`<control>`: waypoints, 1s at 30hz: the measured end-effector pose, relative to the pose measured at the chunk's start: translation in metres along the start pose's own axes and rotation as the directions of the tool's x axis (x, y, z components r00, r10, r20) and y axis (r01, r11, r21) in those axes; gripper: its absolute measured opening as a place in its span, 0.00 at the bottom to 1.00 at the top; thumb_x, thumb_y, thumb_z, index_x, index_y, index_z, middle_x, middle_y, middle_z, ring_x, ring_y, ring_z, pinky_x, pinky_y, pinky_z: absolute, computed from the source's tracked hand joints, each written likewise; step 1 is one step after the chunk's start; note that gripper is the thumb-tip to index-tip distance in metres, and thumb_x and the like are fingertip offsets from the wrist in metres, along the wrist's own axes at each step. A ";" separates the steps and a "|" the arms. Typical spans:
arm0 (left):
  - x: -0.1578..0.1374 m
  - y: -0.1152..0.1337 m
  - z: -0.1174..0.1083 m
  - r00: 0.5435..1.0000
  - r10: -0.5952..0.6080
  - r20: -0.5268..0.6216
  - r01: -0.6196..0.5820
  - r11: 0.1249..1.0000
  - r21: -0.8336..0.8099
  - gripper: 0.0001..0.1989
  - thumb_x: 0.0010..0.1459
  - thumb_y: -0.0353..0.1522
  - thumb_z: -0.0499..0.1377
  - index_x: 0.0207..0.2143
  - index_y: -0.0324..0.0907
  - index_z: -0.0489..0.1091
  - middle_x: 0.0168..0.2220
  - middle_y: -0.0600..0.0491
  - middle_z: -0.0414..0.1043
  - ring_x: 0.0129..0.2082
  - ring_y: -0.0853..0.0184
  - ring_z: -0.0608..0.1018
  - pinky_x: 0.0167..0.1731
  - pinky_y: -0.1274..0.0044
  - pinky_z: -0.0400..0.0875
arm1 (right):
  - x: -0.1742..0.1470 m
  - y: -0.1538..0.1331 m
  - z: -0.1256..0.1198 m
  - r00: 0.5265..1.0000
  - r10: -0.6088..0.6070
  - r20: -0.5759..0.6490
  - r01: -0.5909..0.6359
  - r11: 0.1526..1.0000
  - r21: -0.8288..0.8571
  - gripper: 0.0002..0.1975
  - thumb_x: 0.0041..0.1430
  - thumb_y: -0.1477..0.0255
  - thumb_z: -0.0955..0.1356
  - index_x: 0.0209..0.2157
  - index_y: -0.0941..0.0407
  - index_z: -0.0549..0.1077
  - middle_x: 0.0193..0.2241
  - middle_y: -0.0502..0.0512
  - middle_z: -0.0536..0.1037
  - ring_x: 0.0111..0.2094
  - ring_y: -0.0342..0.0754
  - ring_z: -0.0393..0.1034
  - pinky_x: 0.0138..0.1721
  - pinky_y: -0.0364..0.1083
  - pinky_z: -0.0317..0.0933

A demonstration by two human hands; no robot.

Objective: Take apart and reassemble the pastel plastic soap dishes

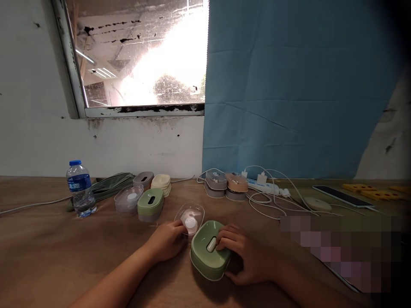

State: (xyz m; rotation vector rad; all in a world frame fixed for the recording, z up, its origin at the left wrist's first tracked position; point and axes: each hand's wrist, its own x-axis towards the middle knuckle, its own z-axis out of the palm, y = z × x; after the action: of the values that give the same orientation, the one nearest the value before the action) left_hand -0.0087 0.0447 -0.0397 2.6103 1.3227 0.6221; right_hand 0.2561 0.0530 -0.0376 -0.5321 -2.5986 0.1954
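My right hand (242, 252) is closed around the right side of a green oval plastic box (208, 263), which is slightly tilted. Its fingers lie over the top, beside a white piece (211, 244) in the lid's slot. Just left of the box, my left hand (168, 241) has its fingers curled at the edge of a clear plastic lid (195, 211) with a white round part on it. The fingertips of that hand are partly hidden. Farther back stand another green box (150, 205) with a dark slot and a stack of clear lids (123, 203).
A water bottle (81, 192) stands at left before a dark green pouch (112, 187). Cream lids (161, 184) and a mauve box (143, 179) sit behind. Grey (215, 184) and orange boxes (236, 183), a power strip (263, 187), tangled cables and a phone (342, 196) occupy the right.
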 end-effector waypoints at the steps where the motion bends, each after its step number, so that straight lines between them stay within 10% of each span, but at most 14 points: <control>1: 0.001 -0.001 0.000 1.000 0.004 0.003 -0.004 1.000 0.028 0.09 0.58 0.32 0.51 0.36 0.43 0.70 0.37 0.52 0.70 0.37 0.65 0.73 0.36 0.78 0.65 | 0.000 0.001 0.000 1.000 0.015 -0.005 -0.015 1.000 -0.004 0.18 0.38 0.71 0.69 0.36 0.55 0.67 0.36 0.54 0.72 0.40 0.52 0.64 0.47 0.51 0.53; 11: 0.012 -0.029 0.009 0.978 -0.196 -0.065 0.206 0.902 0.379 0.15 0.63 0.32 0.44 0.39 0.41 0.70 0.40 0.48 0.71 0.34 0.62 0.75 0.33 0.75 0.66 | 0.000 0.010 -0.002 0.991 0.128 -0.032 -0.129 0.991 -0.028 0.20 0.43 0.77 0.67 0.42 0.54 0.68 0.42 0.55 0.72 0.47 0.52 0.63 0.53 0.52 0.53; 23: 0.007 -0.034 0.002 0.962 -0.225 -0.155 0.259 0.931 0.256 0.16 0.59 0.30 0.46 0.46 0.39 0.67 0.44 0.44 0.68 0.40 0.59 0.73 0.41 0.69 0.66 | -0.003 0.017 0.002 0.988 0.152 -0.019 -0.153 0.987 -0.048 0.25 0.42 0.83 0.63 0.45 0.55 0.67 0.46 0.56 0.72 0.54 0.55 0.59 0.57 0.59 0.47; 27: 0.004 -0.011 -0.001 0.957 -0.069 -0.282 0.125 0.974 0.188 0.20 0.54 0.33 0.54 0.50 0.40 0.65 0.49 0.43 0.64 0.47 0.56 0.68 0.50 0.63 0.60 | -0.004 0.021 0.005 0.986 0.163 -0.039 -0.165 0.986 -0.038 0.24 0.42 0.83 0.63 0.44 0.56 0.68 0.46 0.57 0.72 0.53 0.56 0.60 0.57 0.60 0.47; 30: 0.004 0.012 0.002 0.979 0.143 -0.143 -0.133 0.988 0.078 0.22 0.52 0.36 0.57 0.51 0.44 0.65 0.53 0.47 0.64 0.53 0.56 0.64 0.54 0.64 0.56 | -0.003 0.022 0.006 0.985 0.166 -0.042 -0.167 0.985 -0.031 0.23 0.42 0.82 0.63 0.43 0.56 0.68 0.45 0.57 0.72 0.53 0.55 0.60 0.57 0.60 0.48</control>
State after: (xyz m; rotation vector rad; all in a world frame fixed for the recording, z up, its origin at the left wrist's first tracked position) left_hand 0.0035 0.0405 -0.0367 2.7774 1.2291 0.8214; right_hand 0.2630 0.0714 -0.0493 -0.7588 -2.5240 0.1938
